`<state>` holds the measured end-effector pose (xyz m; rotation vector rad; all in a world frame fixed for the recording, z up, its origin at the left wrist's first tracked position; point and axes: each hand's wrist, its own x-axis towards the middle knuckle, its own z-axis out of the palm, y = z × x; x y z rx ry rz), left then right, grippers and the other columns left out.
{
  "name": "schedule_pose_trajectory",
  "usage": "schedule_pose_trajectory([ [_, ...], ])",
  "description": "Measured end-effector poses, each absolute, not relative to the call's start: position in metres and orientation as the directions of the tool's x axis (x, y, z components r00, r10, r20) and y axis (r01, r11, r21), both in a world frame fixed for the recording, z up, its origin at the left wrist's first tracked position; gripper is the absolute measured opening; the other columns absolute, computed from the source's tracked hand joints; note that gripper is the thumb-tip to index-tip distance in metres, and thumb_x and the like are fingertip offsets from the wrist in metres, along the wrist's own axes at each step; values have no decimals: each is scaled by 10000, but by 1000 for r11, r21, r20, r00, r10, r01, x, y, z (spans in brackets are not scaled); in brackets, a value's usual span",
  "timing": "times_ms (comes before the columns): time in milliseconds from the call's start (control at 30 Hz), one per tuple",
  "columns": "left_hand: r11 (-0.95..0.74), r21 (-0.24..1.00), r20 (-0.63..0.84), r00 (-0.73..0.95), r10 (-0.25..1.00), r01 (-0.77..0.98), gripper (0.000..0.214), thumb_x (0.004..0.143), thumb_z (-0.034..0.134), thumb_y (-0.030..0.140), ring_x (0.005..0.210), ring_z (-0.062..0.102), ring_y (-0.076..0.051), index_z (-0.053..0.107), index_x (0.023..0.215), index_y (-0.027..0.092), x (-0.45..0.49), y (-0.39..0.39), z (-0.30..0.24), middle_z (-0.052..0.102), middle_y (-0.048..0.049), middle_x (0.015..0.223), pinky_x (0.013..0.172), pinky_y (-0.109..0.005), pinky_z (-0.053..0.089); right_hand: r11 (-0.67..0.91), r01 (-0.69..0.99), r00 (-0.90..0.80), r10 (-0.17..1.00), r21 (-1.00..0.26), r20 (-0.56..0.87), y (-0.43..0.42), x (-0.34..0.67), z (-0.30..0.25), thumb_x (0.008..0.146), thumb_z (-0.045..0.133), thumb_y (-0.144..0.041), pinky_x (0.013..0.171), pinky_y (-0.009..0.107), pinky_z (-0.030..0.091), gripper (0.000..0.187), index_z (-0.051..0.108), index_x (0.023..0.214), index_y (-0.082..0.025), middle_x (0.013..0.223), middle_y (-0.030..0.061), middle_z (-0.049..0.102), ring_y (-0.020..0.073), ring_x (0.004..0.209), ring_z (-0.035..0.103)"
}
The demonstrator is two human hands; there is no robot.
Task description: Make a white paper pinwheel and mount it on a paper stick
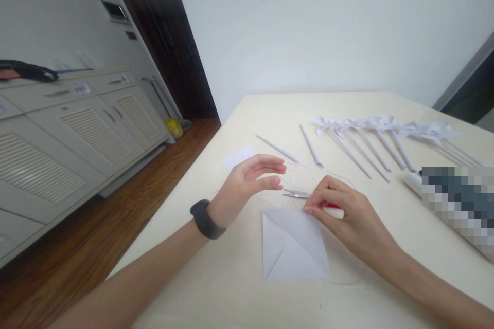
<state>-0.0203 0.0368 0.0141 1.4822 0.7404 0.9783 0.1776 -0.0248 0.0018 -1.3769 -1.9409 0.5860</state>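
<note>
Scissors [297,194]: a small pair with red handles, lying on the bench [231,288] just past the top edge of the paper square [295,247]. The blades point left.
Right hand [347,216]: fingers curled down, pinching the red handles; the fingertips touch the paper's top edge.
Left hand [247,182]: raised above the bench, fingers loosely spread and holding nothing, close to the blade tips.
Paper square: white, creased along its diagonals, lying flat nearest the person.
Farther out: rolled paper sticks [311,146] and a row of paper pinwheels [386,126].
Risk: the blade tips face the open left palm, so a quick lift could nick it. Nothing pins the paper, so it could slide.
</note>
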Motion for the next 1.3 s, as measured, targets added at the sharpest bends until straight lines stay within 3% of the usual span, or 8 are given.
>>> schedule_pose_trajectory([
  [100,-51,992,98,425,900,-119,124,756,610,193,809,553,-120,577,873,167,-23,40,12,580,-18,848,631,-193,473,337,640,-212,941,-691,262,-24,178,2,816,542,-205,630,287,425,127,599,706,-235,795,-14,524,137,711,520],
  [300,-92,981,158,423,892,-173,85,724,640,133,727,553,-96,578,782,146,-23,40,12,573,4,751,683,-198,446,335,652,-214,942,-680,260,-25,179,0,816,547,-214,632,284,426,114,598,717,-241,805,-19,525,138,733,518],
  [467,102,780,144,336,931,-617,144,830,492,248,1069,493,-181,585,892,156,-25,46,13,557,-58,1036,884,-304,431,335,650,-207,942,-682,266,-25,179,-1,819,541,-206,640,285,427,123,597,715,-243,809,-18,525,137,735,516],
  [600,165,690,15,242,970,-705,75,797,531,178,871,558,-105,560,740,139,-33,57,12,564,-28,839,741,-184,457,338,645,-212,941,-685,264,-25,179,-1,819,538,-212,643,287,432,123,604,718,-238,802,-6,525,142,722,520],
  [733,45,726,154,226,962,-686,203,806,522,129,603,484,-55,471,611,145,-33,56,13,425,34,617,577,-167,421,319,652,-202,947,-688,248,-24,178,0,819,536,-221,599,279,423,120,601,720,-236,818,1,529,148,720,524],
  [900,190,794,63,390,919,-577,302,778,575,126,465,362,-41,381,548,152,-28,48,16,275,60,543,442,-157,351,332,662,-208,943,-672,261,-24,178,1,819,536,-218,619,285,418,118,602,723,-238,807,-5,524,143,714,520],
  [1067,223,727,76,398,914,-650,402,799,536,369,473,368,-47,308,535,168,-35,47,24,286,48,550,367,-132,300,345,652,-209,938,-675,277,-26,178,0,821,536,-206,626,285,416,107,598,736,-225,807,-2,517,141,726,518],
  [1300,159,970,-22,588,808,-182,460,803,537,302,379,168,-45,266,454,175,-28,36,17,189,69,447,351,-209,122,349,653,-214,936,-672,278,-26,177,2,810,546,-191,633,285,422,103,605,729,-216,792,5,515,145,725,517],
])
